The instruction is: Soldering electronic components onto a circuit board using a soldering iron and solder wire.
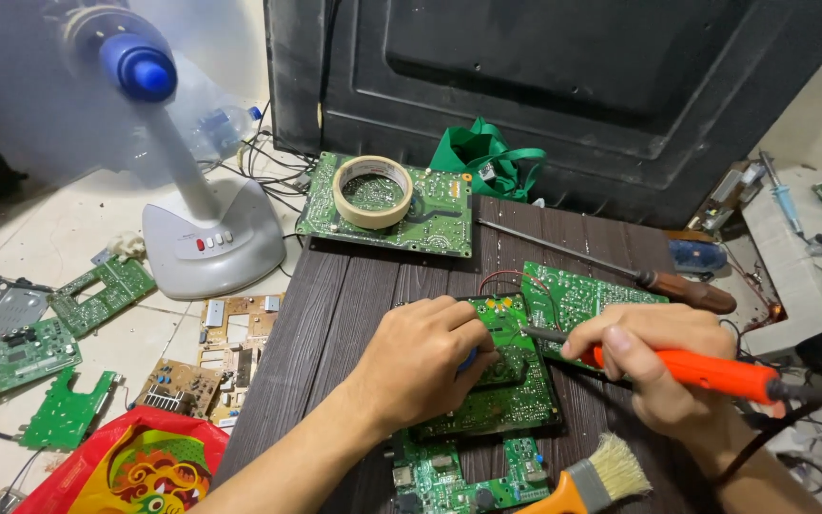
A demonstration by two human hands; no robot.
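My left hand (422,362) rests on a green circuit board (511,400) on the dark wooden table (335,305), fingers curled and pinching something small and blue that is mostly hidden. My right hand (654,366) grips an orange soldering iron (706,371) like a pen, its metal tip touching the board just right of my left fingers. A second green board (582,297) lies tilted under the iron, with red wires looping from it.
A larger board (430,214) with a roll of tape (373,190) sits at the table's far edge. A screwdriver (687,288) lies at right, a brush (592,481) and another board (449,481) near me. A fan (202,238) and several boards lie on the floor at left.
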